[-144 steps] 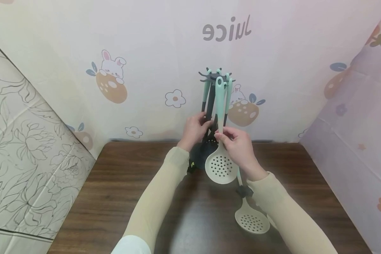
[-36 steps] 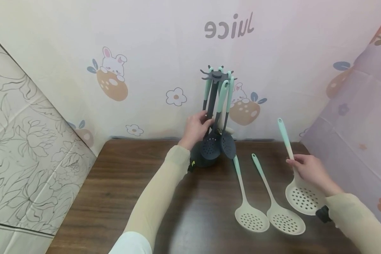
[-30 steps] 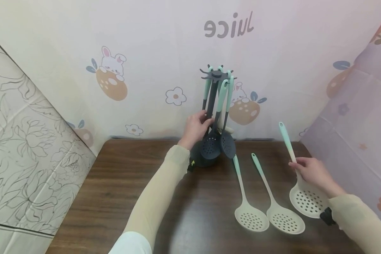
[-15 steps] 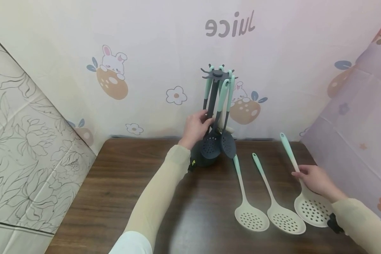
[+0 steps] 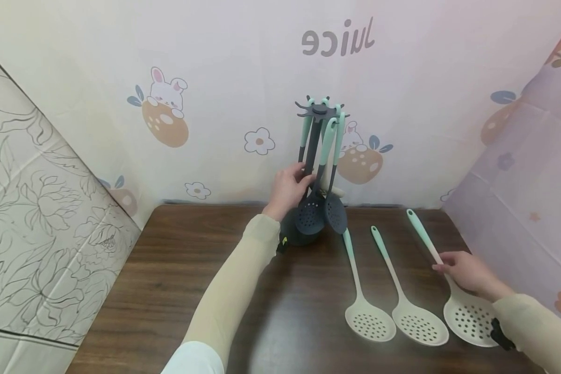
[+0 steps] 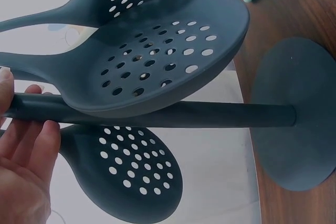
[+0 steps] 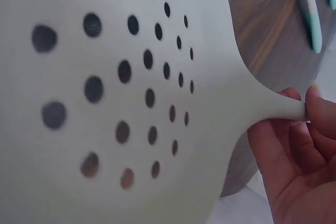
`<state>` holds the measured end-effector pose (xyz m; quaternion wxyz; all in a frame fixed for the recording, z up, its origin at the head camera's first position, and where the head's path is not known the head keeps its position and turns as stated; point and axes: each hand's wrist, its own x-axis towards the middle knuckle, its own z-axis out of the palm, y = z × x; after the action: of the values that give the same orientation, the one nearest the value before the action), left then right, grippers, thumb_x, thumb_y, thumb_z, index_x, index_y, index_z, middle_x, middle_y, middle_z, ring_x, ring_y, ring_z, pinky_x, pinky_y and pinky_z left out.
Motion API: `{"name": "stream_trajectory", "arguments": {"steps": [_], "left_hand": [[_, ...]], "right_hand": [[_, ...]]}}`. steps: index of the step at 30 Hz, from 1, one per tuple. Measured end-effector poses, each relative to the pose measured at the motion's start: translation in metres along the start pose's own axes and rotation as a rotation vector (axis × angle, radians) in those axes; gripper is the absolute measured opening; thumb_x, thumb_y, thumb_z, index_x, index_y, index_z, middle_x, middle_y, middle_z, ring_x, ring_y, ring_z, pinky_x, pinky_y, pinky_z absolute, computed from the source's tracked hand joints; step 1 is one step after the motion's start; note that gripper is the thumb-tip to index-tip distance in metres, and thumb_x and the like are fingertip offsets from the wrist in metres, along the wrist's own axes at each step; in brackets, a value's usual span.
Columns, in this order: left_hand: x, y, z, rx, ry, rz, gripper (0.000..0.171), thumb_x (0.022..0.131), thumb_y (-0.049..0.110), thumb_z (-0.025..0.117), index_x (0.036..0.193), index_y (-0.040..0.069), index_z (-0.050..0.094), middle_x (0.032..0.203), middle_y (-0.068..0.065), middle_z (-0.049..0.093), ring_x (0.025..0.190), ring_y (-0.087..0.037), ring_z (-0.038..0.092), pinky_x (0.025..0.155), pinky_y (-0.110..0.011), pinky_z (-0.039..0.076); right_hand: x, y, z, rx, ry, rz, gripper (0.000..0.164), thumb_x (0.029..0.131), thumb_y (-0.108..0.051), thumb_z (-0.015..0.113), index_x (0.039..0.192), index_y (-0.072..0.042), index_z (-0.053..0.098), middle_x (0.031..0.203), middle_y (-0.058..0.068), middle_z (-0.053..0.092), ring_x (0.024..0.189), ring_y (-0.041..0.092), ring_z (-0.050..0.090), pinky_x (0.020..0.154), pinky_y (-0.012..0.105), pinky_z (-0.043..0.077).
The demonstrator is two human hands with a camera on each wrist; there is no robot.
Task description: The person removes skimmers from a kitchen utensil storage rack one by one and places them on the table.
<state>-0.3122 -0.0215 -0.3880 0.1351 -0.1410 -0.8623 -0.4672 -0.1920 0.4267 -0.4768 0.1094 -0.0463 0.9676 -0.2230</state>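
My right hand [image 5: 467,271] pinches the handle of a cream skimmer [image 5: 471,318] with a mint grip, low at the right of the table; its thumb and fingers close on the neck in the right wrist view. Left of it lie two similar cream skimmers, one in the middle [image 5: 421,323] and one further left [image 5: 370,318]. My left hand [image 5: 287,191] grips the dark post [image 6: 220,115] of a utensil stand at the back. Dark skimmers with mint handles hang from its hooks, one in front [image 5: 311,214] and another beside it [image 5: 335,213].
The stand's round dark base [image 6: 299,114] rests on the brown wooden table [image 5: 177,270]. A printed cloth wall [image 5: 224,78] rises right behind it. More cloth [image 5: 533,171] borders the table's right side, and a line-drawn floral sheet [image 5: 42,234] the left.
My right hand took a cream skimmer from the stand, carried it right, and lowered it beside the other two. My left hand has stayed on the post.
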Motion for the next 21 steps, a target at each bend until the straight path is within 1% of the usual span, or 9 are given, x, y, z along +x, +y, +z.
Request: {"name": "stream_trajectory", "arguments": {"steps": [4, 7, 11, 13, 15, 18, 21], "left_hand": [[0.000, -0.001, 0.000, -0.006, 0.003, 0.002, 0.033, 0.098, 0.030, 0.065, 0.127, 0.016, 0.065, 0.114, -0.002, 0.072, 0.099, -0.011, 0.068, 0.089, -0.031, 0.054], [-0.001, -0.002, 0.001, -0.014, 0.003, 0.000, 0.035, 0.098, 0.030, 0.066, 0.129, 0.015, 0.064, 0.114, -0.002, 0.072, 0.099, -0.011, 0.068, 0.089, -0.029, 0.054], [-0.001, -0.002, 0.001, -0.017, 0.007, 0.003, 0.033, 0.097, 0.030, 0.066, 0.127, 0.015, 0.065, 0.112, -0.001, 0.073, 0.097, -0.010, 0.068, 0.088, -0.029, 0.054], [-0.001, -0.001, 0.001, -0.018, 0.008, 0.003, 0.031, 0.097, 0.029, 0.067, 0.125, 0.016, 0.066, 0.111, -0.001, 0.073, 0.096, -0.011, 0.068, 0.088, -0.029, 0.055], [-0.001, -0.001, 0.001, -0.018, 0.008, 0.001, 0.031, 0.097, 0.029, 0.067, 0.125, 0.016, 0.066, 0.111, -0.001, 0.073, 0.096, -0.010, 0.068, 0.087, -0.030, 0.055], [-0.001, -0.001, 0.000, -0.020, 0.006, -0.003, 0.031, 0.097, 0.030, 0.067, 0.125, 0.016, 0.066, 0.111, -0.001, 0.073, 0.095, -0.010, 0.068, 0.085, -0.030, 0.056], [-0.001, 0.000, 0.000, -0.028, 0.002, -0.006, 0.031, 0.097, 0.030, 0.067, 0.125, 0.017, 0.066, 0.110, 0.000, 0.073, 0.093, -0.009, 0.068, 0.083, -0.028, 0.056]], "right_hand": [[-0.002, -0.001, 0.003, 0.024, -0.040, 0.032, 0.041, 0.094, -0.020, 0.068, 0.116, 0.014, 0.062, 0.091, 0.013, 0.070, 0.080, 0.024, 0.059, 0.062, 0.034, 0.043], [-0.005, -0.001, 0.009, 0.029, -0.064, 0.039, 0.041, 0.094, -0.020, 0.068, 0.116, 0.014, 0.060, 0.087, 0.009, 0.068, 0.077, 0.022, 0.059, 0.061, 0.034, 0.043], [-0.006, -0.001, 0.016, 0.061, -0.099, 0.065, 0.034, 0.094, -0.016, 0.067, 0.113, 0.011, 0.062, 0.079, 0.005, 0.065, 0.071, 0.020, 0.057, 0.059, 0.035, 0.043], [-0.006, -0.001, 0.020, 0.094, -0.113, 0.084, 0.030, 0.094, -0.014, 0.066, 0.113, 0.010, 0.062, 0.078, 0.004, 0.063, 0.071, 0.021, 0.057, 0.058, 0.036, 0.046], [-0.006, -0.002, 0.022, 0.114, -0.122, 0.098, 0.033, 0.095, -0.013, 0.065, 0.116, 0.011, 0.060, 0.079, 0.004, 0.064, 0.073, 0.021, 0.058, 0.059, 0.037, 0.049], [-0.004, -0.001, 0.025, 0.143, -0.124, 0.109, 0.031, 0.094, -0.012, 0.066, 0.112, 0.011, 0.056, 0.081, 0.005, 0.064, 0.075, 0.022, 0.059, 0.059, 0.039, 0.052], [-0.002, 0.001, 0.027, 0.161, -0.127, 0.121, 0.025, 0.094, -0.012, 0.066, 0.103, 0.008, 0.054, 0.082, 0.007, 0.064, 0.076, 0.022, 0.060, 0.060, 0.040, 0.054]]}}
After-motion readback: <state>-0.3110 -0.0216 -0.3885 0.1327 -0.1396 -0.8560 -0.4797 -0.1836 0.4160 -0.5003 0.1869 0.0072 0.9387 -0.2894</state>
